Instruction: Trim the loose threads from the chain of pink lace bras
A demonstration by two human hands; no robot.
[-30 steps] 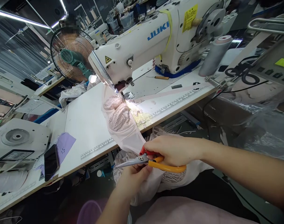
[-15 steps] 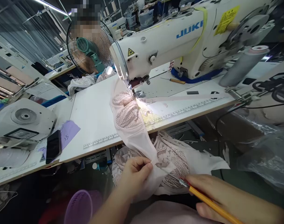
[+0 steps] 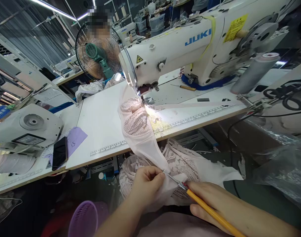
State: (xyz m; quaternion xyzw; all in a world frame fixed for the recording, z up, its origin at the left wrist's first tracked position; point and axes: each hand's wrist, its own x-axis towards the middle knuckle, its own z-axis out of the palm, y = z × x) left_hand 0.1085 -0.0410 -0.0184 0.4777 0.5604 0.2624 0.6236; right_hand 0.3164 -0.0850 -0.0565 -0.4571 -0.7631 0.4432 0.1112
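Scissors [image 3: 205, 205] with orange and red handles sit in the right hand [image 3: 209, 200], whose fingers are wrapped about them, on the near side of the JUKI sewing machine [image 3: 162, 49]. The blades point toward the left hand [image 3: 147, 184], their tips at the fabric by its fingertips; whether they are parted cannot be told. That left hand, also on the machine's near side, pinches the loose end of a pale pink lace bra [image 3: 137, 126] between thumb and fingers. From this pinch the bra runs up over the table edge, its lace cups lying flat, to the machine's needle area, where a small lamp lights it.

Below and in front of the machine, behind the hands, a heap of pale lace pieces [image 3: 182, 161] hangs under the table edge. A purple basket [image 3: 82, 217] stands lower, left of the machine's front.

On the white table [image 3: 101, 121], left of the machine, a black phone [image 3: 60, 153] lies partly over a purple slip [image 3: 76, 139] marked 15. Pale scraps [image 3: 157, 122] lie just before the needle area. A wooden-handled awl [image 3: 187, 88] rests beneath the machine's arm, and a grey thread cone [image 3: 255, 74] leans to the right of its base.

Beyond the machine's left end stands a fan [image 3: 98, 54] with a green motor; farther behind it is another JUKI machine [image 3: 127, 34].
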